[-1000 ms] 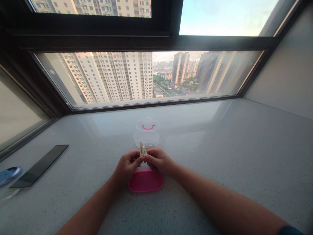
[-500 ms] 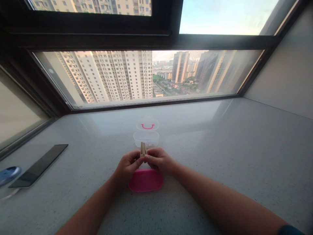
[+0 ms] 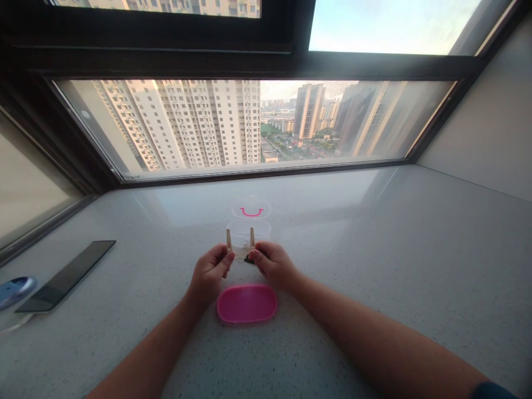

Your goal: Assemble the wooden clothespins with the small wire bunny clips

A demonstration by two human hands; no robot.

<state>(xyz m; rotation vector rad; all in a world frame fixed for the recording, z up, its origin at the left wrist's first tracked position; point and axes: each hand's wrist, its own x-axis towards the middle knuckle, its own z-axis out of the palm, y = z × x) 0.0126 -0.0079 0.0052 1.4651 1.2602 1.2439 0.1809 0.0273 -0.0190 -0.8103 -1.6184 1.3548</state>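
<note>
My left hand (image 3: pixel 208 271) pinches a small pale wooden stick (image 3: pixel 228 239) and holds it upright. My right hand (image 3: pixel 272 265) pinches a second such stick (image 3: pixel 252 237), also upright, a few centimetres to the right of the first. Something small and dark shows under my right fingertips; I cannot make it out. Both sticks stand just in front of a clear plastic tub (image 3: pixel 249 228). A clear lid with a pink handle (image 3: pixel 251 210) lies behind the tub. A pink oval lid (image 3: pixel 246 303) lies flat on the counter below my hands.
A dark phone (image 3: pixel 66 275) lies at the left on the grey speckled counter (image 3: pixel 374 266), with a blue round object (image 3: pixel 12 290) and a white cable beside it. A wide window with a black frame runs along the back; a wall rises at the right.
The two sticks were held together between my hands; now they are pulled apart, one in each hand. My hands have moved a little farther from me, off the pink lid.
</note>
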